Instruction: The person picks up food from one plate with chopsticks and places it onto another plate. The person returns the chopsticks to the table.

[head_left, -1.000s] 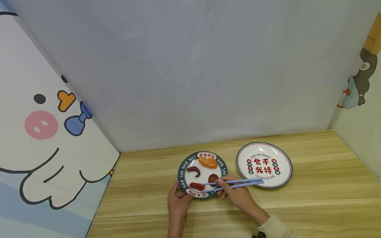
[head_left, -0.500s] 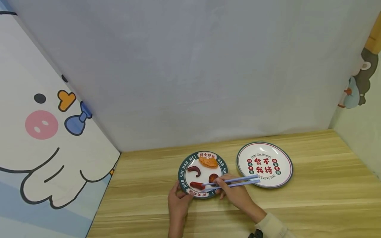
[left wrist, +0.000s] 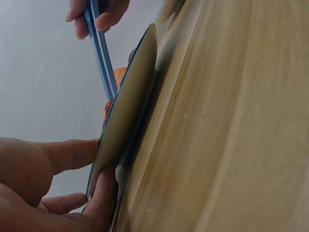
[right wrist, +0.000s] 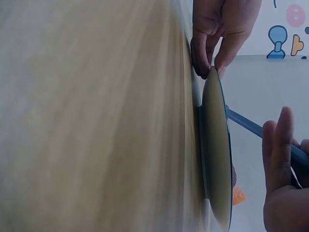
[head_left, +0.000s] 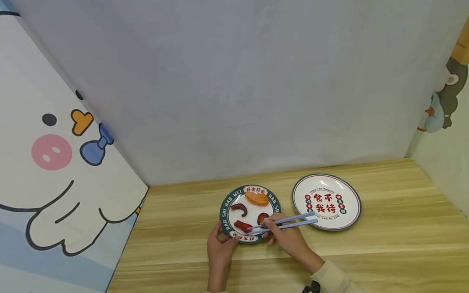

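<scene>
My left hand (head_left: 221,249) grips the near left rim of a green-edged plate (head_left: 225,211), thumb and fingers pinching it, as the left wrist view confirms. In my right hand (head_left: 291,240) is a pair of pale blue chopsticks (head_left: 296,221), held over the plate's right side. Their tips lie at a red, elongated food piece (head_left: 242,226) near the plate's front. Also on this plate are a curled dark red tentacle-like piece (head_left: 239,208), an orange ridged wedge (head_left: 257,198) and a round brownish-red piece (head_left: 261,217), partly covered by my right fingers.
To the right lies a second white plate (head_left: 351,203) with red lettering; the chopsticks' rear ends overlap its near left edge in the head view. Both plates rest on a wood-grain table (head_left: 176,236), with a pale curtain-like backdrop (head_left: 234,101) behind and a cartoon panel (head_left: 121,179) at left.
The chopsticks' rear ends have swung a little left and away from me. The red piece has turned slightly at their tips. My left hand stays on the rim.
</scene>
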Demonstrator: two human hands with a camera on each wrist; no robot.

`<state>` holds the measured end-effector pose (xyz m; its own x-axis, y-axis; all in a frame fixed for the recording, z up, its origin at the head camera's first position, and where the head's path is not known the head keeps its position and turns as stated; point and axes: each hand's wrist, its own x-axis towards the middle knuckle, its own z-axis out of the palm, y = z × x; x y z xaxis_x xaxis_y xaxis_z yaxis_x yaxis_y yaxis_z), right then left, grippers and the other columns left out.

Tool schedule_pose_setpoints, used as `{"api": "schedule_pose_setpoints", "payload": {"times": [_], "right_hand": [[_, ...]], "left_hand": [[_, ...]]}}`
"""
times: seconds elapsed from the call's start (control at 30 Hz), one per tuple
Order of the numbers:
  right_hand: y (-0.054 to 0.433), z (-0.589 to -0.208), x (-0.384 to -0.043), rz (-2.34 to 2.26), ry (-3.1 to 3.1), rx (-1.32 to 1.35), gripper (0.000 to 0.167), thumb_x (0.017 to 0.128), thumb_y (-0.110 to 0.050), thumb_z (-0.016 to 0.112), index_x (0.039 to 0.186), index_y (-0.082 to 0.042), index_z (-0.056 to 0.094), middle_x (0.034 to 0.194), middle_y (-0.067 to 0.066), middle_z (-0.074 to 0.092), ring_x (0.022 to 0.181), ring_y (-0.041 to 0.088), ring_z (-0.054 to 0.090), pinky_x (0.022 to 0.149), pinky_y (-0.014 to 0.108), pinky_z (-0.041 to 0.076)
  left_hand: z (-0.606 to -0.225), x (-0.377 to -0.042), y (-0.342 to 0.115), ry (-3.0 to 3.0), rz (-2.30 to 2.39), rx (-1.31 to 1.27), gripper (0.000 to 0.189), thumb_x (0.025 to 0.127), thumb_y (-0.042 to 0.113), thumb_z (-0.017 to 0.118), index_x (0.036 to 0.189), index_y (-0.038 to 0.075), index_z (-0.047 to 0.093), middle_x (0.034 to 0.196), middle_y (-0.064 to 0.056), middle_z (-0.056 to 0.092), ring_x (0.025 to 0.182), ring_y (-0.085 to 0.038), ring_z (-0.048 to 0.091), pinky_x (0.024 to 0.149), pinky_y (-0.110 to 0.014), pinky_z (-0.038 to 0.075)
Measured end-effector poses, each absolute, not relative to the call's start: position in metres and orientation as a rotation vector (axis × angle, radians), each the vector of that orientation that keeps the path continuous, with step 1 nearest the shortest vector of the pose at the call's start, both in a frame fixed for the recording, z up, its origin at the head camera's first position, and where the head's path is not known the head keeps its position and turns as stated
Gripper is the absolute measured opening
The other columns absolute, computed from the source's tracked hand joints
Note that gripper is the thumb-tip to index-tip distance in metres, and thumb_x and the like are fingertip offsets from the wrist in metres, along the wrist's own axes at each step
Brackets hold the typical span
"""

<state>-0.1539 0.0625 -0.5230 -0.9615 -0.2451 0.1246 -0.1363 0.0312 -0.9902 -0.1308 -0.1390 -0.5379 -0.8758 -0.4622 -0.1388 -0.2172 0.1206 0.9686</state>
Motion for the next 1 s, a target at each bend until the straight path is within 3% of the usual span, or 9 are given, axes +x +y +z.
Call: {"api": "schedule_pose_setpoints", "payload": {"times": [0.47,1.0], "right_hand": [[0.0617,-0.5201,-0.154,-2.138,2.164,-0.373,0.024,0.106,-0.01,0.062,0.097,0.011,0.07,0.096,0.026,0.066,0.074,0.02,0.074,0.059,0.036,0.064],[0.0656,-0.5213,-0.1505,-2.211,2.194,-0.309,0.022,0.105,-0.006,0.062,0.103,0.015,0.069,0.097,0.029,0.069,0.07,0.015,0.073,0.06,0.036,0.064]], "left_hand": [[-0.5361,-0.1319,-0.1381,-2.209,-1.848,0.737,0.081,0.079,-0.016,0.079,0.153,-0.009,0.046,0.129,-0.024,0.056,0.099,-0.029,0.067,0.072,-0.026,0.058],[-0.5385,-0.1324,-0.1392,-2.188,-1.872,0.708,0.081,0.078,-0.016,0.08,0.152,-0.011,0.046,0.127,-0.025,0.056,0.096,-0.027,0.067,0.069,-0.023,0.057]]}}
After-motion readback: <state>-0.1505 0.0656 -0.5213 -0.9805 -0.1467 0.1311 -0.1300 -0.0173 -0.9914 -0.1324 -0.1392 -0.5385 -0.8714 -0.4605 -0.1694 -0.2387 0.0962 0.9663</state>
